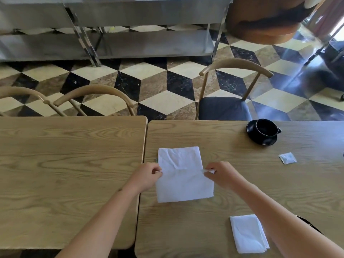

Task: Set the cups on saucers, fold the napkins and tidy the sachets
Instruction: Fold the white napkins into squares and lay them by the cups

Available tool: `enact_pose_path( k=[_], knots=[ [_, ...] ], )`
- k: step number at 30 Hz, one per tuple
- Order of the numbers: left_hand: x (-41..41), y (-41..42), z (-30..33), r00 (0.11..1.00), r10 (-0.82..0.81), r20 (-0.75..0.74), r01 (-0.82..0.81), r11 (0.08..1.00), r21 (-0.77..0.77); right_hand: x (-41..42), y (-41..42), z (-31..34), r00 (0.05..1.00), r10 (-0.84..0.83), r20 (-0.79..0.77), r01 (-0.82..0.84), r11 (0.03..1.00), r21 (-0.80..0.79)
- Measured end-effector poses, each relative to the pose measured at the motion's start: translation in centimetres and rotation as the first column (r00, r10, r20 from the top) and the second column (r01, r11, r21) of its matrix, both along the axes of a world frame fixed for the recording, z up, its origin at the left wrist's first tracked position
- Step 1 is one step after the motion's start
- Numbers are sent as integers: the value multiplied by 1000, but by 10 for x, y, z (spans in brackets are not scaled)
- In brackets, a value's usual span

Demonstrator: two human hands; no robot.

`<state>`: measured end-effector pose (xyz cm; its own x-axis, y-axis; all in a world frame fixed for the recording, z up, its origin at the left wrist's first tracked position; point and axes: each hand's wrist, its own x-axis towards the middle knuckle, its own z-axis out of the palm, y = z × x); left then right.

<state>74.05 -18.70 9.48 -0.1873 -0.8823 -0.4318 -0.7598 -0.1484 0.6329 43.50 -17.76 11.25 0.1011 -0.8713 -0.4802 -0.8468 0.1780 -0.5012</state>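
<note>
A white napkin (183, 174) lies spread on the right wooden table (232, 174). My left hand (147, 175) pinches its left edge and my right hand (220, 174) pinches its right edge, both at the napkin's middle height. A second white napkin (248, 233), folded, lies near the front edge beside my right forearm. A black cup (265, 128) stands on a black saucer (258, 139) at the back right. One white sachet (287, 158) lies flat to the right, apart from the cup.
A second wooden table (70, 164) butts against the left side with a narrow gap. Three wooden chairs stand behind the tables, one with a dark seat (223, 108). Steel shelving (130, 40) stands on the chequered floor beyond.
</note>
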Motion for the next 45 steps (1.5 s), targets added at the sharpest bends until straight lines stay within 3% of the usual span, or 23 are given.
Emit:
enact_pose_path(
  k=[9, 15, 20, 22, 24, 27, 30, 33, 35, 40, 45],
  knots=[
    [-21, -79, -42, 977, 207, 41, -208, 978, 16, -1, -101, -53, 998, -67, -3, 67, 998, -4],
    [-29, -108, -80, 966, 199, 168, -202, 979, 3, 3, -131, -107, 996, -86, -33, 86, 996, -11],
    [-32, -124, -106, 953, 235, 191, -237, 971, -11, 8, -141, -134, 991, -111, -68, 112, 994, 11],
    [-33, -125, -112, 941, 275, 197, -269, 962, -56, 9, -140, -138, 984, -159, -84, 158, 987, -24],
    [-37, -117, -114, 915, 342, 212, -296, 929, -222, 11, -130, -138, 969, -229, -92, 213, 964, -156],
    [-50, -84, -117, 938, 246, 242, -101, 866, -490, 22, -94, -138, 981, -150, -124, 95, 925, -368],
    [-76, -37, -132, 968, 5, 249, 122, 862, -492, 44, -46, -146, 991, 78, -112, -118, 899, -421],
    [-96, -3, -151, 971, -101, 218, 189, 882, -431, 64, -11, -164, 977, 206, -63, -213, 877, -430],
    [-99, 0, -164, 970, -101, 223, 191, 883, -430, 69, -4, -176, 980, 194, -51, -199, 899, -391],
    [-94, -3, -188, 903, -118, 413, 301, 860, -413, 59, -4, -197, 987, 87, -138, -137, 902, -410],
    [-90, -15, -200, 877, -31, 480, 245, 888, -390, 54, -6, -204, 979, 42, -201, -112, 930, -350]
  ],
)
